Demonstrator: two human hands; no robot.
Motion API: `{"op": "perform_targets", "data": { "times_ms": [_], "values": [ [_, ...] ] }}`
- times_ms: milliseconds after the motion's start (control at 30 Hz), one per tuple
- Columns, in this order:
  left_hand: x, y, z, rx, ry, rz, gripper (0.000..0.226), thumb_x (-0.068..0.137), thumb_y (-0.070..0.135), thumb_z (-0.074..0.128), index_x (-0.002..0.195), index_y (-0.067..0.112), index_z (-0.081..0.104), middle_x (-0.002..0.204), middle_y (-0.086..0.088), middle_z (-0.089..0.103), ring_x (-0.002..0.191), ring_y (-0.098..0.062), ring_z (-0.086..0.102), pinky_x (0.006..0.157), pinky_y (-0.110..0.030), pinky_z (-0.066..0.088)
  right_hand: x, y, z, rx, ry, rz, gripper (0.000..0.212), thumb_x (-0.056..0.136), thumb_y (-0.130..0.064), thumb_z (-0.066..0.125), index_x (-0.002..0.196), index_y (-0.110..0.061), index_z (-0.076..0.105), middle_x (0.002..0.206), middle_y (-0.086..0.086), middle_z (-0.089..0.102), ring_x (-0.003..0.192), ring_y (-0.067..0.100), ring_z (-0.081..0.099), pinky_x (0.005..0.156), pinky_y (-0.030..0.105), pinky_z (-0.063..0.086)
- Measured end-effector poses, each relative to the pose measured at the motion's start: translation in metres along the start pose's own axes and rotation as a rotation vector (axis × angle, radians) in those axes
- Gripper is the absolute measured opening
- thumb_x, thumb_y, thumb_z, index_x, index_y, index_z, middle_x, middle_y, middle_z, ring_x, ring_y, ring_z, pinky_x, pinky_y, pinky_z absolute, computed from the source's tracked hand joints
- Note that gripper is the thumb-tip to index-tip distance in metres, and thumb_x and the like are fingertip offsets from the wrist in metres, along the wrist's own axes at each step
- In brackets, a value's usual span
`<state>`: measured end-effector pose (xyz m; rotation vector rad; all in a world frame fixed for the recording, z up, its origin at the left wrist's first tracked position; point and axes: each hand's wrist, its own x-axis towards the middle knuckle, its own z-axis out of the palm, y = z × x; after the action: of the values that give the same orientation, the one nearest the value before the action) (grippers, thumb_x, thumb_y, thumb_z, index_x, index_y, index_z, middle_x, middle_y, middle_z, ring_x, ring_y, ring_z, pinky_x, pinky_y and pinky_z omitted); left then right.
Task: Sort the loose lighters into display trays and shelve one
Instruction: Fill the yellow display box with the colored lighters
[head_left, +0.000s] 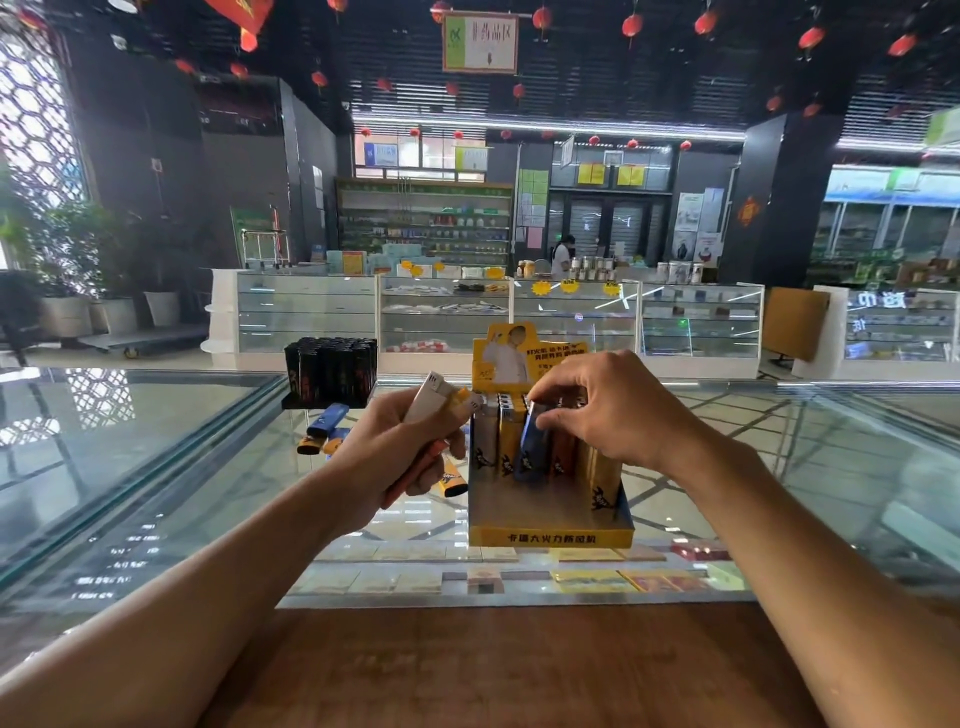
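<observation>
A yellow display tray stands on the glass counter, partly filled with upright lighters in silver, yellow, blue and orange. My right hand pinches the top of a blue lighter standing in the tray's front row. My left hand, just left of the tray, grips a bunch of loose lighters, white and orange among them. A black tray of dark lighters stands further back on the left. A few loose lighters lie on the glass in front of it, and one yellow lighter lies under my left hand.
The glass counter shows cigarette packs beneath it, with a wooden ledge nearest me. Across the aisle stand glass showcases and shelves, with a person behind them. Potted plants stand at far left.
</observation>
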<state>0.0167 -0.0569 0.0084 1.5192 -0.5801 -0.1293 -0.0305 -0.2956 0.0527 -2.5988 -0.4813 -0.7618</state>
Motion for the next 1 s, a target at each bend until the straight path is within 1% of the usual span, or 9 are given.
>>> {"op": "perform_targets", "data": {
  "times_ms": [200,300,367,433,500,600,700,867,1000],
  "values": [
    [-0.0023,0.0014,0.0009,-0.004,-0.023,-0.03,0.019,0.104,0.015,0.049,0.089,0.005,0.056,0.073,-0.017,0.059,0.046,-0.017,0.042,0.045,-0.025,0.03,-0.0007,0.0001,-0.0012,-0.036,-0.009,0.017,0.025,0.084,-0.02,0.082,0.109,-0.022,0.078,0.107,-0.007,0.074,0.086,0.0,0.061,0.07,0.001,0.038],
    [-0.0012,0.0012,-0.0006,-0.016,-0.036,-0.011,0.014,0.101,0.014,0.056,0.097,0.001,0.059,0.082,-0.023,0.062,0.048,-0.019,0.042,0.046,-0.026,0.031,-0.0003,0.0005,0.0005,-0.037,0.001,0.014,0.026,0.084,-0.021,0.082,0.11,-0.021,0.078,0.108,-0.006,0.074,0.088,0.002,0.061,0.072,0.002,0.037],
    [-0.0013,0.0015,-0.0013,-0.036,-0.048,0.003,0.024,0.094,0.021,0.065,0.109,0.001,0.062,0.09,-0.021,0.07,0.049,-0.018,0.044,0.045,-0.025,0.033,0.0001,0.0007,0.0001,-0.033,-0.005,0.019,0.026,0.083,-0.021,0.083,0.109,-0.021,0.078,0.107,-0.006,0.074,0.087,0.001,0.062,0.073,0.003,0.038],
    [-0.001,0.0022,-0.0019,-0.029,-0.05,0.022,0.024,0.094,0.02,0.066,0.114,0.006,0.065,0.093,-0.018,0.074,0.048,-0.016,0.045,0.044,-0.024,0.034,0.0004,0.0015,-0.001,-0.019,-0.016,0.026,0.026,0.082,-0.02,0.083,0.108,-0.022,0.078,0.105,-0.007,0.075,0.084,-0.002,0.062,0.072,0.005,0.04],
    [-0.0008,0.0019,-0.0025,-0.02,-0.042,0.029,0.019,0.098,0.018,0.064,0.116,0.011,0.067,0.093,-0.016,0.075,0.048,-0.014,0.046,0.042,-0.024,0.036,0.0011,0.0025,-0.0019,-0.004,-0.023,0.033,0.026,0.081,-0.02,0.084,0.106,-0.023,0.079,0.103,-0.009,0.075,0.083,-0.004,0.062,0.071,0.006,0.042],
    [-0.0003,0.0004,-0.0027,-0.024,-0.046,0.03,0.021,0.096,0.022,0.065,0.115,0.014,0.069,0.092,-0.014,0.075,0.048,-0.013,0.047,0.041,-0.023,0.037,0.0016,0.0034,-0.0026,0.022,-0.03,0.054,0.026,0.08,-0.02,0.085,0.104,-0.024,0.08,0.1,-0.011,0.075,0.083,-0.004,0.064,0.069,0.006,0.044],
    [-0.0005,0.0001,-0.0024,-0.025,-0.047,0.025,0.025,0.09,0.027,0.068,0.109,0.012,0.07,0.09,-0.014,0.073,0.048,-0.015,0.046,0.042,-0.024,0.035,0.0017,0.0035,-0.0032,0.043,-0.03,0.066,0.025,0.079,-0.019,0.085,0.103,-0.025,0.08,0.098,-0.012,0.075,0.082,-0.002,0.065,0.069,0.008,0.046],
    [-0.0004,-0.0002,-0.0021,0.001,-0.027,0.002,0.026,0.099,0.02,0.061,0.113,-0.002,0.06,0.083,-0.01,0.074,0.046,-0.013,0.044,0.041,-0.023,0.036,0.0008,0.0008,-0.0047,0.046,-0.071,0.065,0.022,0.079,-0.017,0.085,0.099,-0.024,0.08,0.095,-0.014,0.071,0.083,0.0,0.064,0.071,0.014,0.047],
    [-0.0007,0.0017,-0.0022,0.015,-0.035,0.041,0.024,0.098,0.022,0.063,0.114,0.004,0.063,0.091,-0.014,0.075,0.046,-0.013,0.046,0.041,-0.022,0.038,0.0013,-0.0012,0.0,0.029,-0.044,0.061,0.022,0.078,-0.018,0.086,0.099,-0.024,0.079,0.096,-0.011,0.071,0.084,0.001,0.064,0.075,0.018,0.051]
  ]
}}
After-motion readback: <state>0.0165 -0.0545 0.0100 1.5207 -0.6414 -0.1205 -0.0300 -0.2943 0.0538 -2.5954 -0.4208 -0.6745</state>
